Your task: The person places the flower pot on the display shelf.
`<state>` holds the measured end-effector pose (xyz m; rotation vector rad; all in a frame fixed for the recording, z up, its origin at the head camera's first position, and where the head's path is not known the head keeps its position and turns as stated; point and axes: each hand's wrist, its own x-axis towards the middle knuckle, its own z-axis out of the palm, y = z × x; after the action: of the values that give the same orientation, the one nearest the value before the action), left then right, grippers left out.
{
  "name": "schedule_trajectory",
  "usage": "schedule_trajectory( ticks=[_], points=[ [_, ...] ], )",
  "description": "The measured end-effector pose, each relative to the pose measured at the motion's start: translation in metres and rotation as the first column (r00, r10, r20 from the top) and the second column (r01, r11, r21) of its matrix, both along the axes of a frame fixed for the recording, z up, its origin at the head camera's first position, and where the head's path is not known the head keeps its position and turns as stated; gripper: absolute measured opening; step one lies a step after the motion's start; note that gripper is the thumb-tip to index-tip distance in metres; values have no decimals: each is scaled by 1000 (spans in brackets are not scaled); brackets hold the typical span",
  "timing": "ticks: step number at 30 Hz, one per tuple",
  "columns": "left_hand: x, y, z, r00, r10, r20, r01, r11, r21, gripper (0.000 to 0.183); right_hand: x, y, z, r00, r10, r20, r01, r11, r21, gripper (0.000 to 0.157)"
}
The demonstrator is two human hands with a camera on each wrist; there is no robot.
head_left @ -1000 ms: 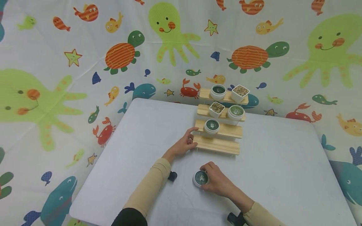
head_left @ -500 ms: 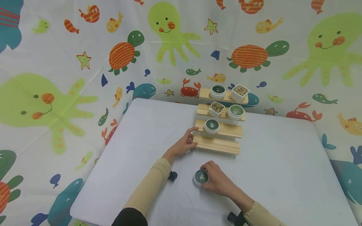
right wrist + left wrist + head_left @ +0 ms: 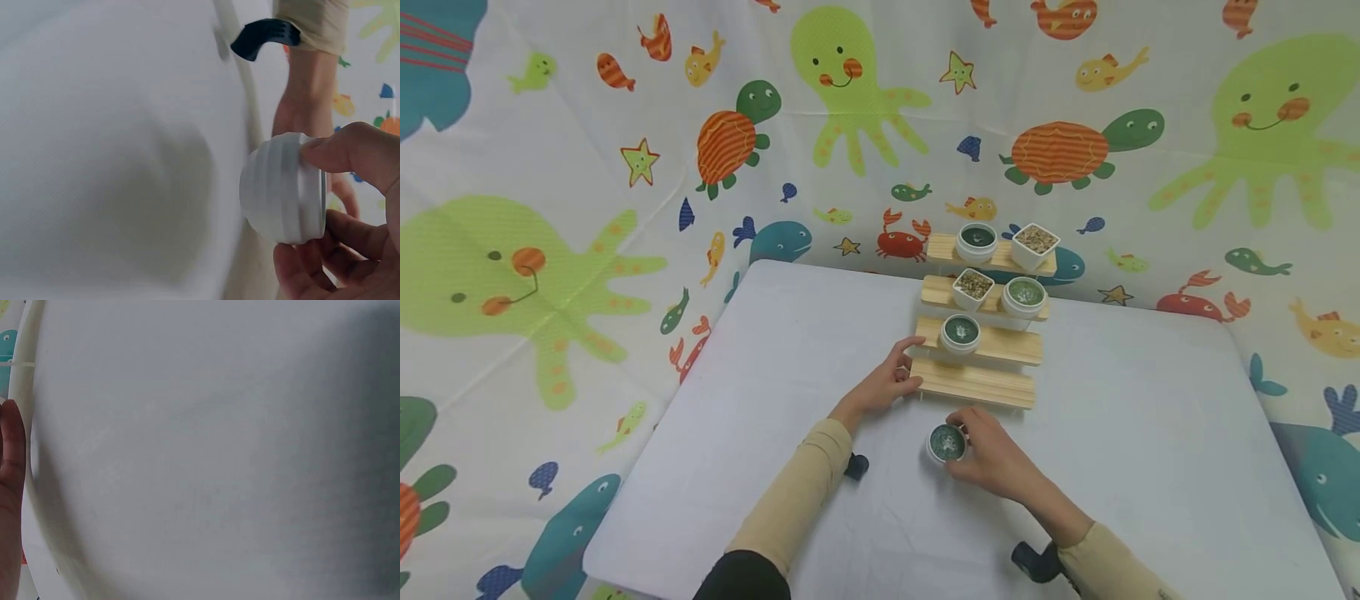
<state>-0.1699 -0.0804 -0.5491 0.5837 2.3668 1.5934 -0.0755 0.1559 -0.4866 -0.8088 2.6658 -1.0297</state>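
My right hand (image 3: 996, 458) holds a small round white pot (image 3: 947, 442) with a dark green top, in front of the stand. In the right wrist view the pot's ribbed white side (image 3: 278, 190) shows, with the thumb on one side and fingers on the other; a shadow lies on the table, apart from it. My left hand (image 3: 880, 390) grips the left side of a tiered wooden stand (image 3: 981, 392), its index finger at the second-lowest board and thumb at the lowest. The left wrist view shows only part of that hand (image 3: 11, 456).
On the stand's upper boards are round white pots with green tops (image 3: 961, 332) and square white pots of grainy brownish bits (image 3: 1036, 239). The lowest board is bare. A white table (image 3: 1150, 433) extends around, backed by a sea-animal print curtain (image 3: 865, 192).
My right hand has moved the pot away from me and slightly to the right, toward the stand. My left hand and the stand stay put.
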Motion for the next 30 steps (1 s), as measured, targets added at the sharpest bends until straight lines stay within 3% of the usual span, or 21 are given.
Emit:
schedule_trajectory(
  ticks=[8, 12, 17, 24, 30],
  points=[
    [14, 0, 36, 999, -39, 10, 39, 999, 18, 64, -9, 6, 12, 1000, -13, -24, 13, 1000, 0, 50],
    [16, 0, 38, 999, -33, -2, 33, 999, 26, 64, -12, 7, 16, 999, -16, -33, 16, 1000, -10, 48],
    [15, 0, 36, 1000, -29, 4, 29, 999, 17, 65, -14, 10, 21, 999, -28, -46, 27, 999, -18, 50],
    [-2, -1, -1, 1000, -16, -3, 16, 1000, 20, 70, -19, 13, 26, 997, -42, -66, 40, 999, -28, 49],
    [-1, -1, -2, 1000, -11, 0, 11, 999, 37, 68, -23, 15, 33, 995, -71, -65, 71, 997, -8, 50]
  ],
)
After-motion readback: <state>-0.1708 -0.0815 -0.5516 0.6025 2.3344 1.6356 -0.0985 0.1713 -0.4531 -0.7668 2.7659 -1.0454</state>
